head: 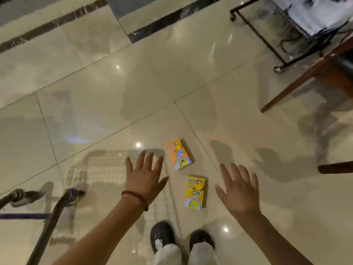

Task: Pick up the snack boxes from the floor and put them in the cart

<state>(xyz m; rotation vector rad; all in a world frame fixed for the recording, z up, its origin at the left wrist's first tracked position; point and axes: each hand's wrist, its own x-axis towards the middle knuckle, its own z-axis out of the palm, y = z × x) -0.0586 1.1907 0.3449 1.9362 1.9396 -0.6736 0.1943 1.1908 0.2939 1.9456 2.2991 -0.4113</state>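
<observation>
Two flat rectangular cardboard snack boxes lie on the glossy cream-tiled floor [95,92]: an orange box [178,153] farther out and a yellow box [194,192] nearer the dark shoes [162,236]. Both hands are spread above them with straight fingers, holding nothing: left hand [146,178] (beaded bracelet at the wrist), right hand [238,190]. The cart [57,203], a metal frame, stands at left; wooden chair legs [298,81] at right.
</observation>
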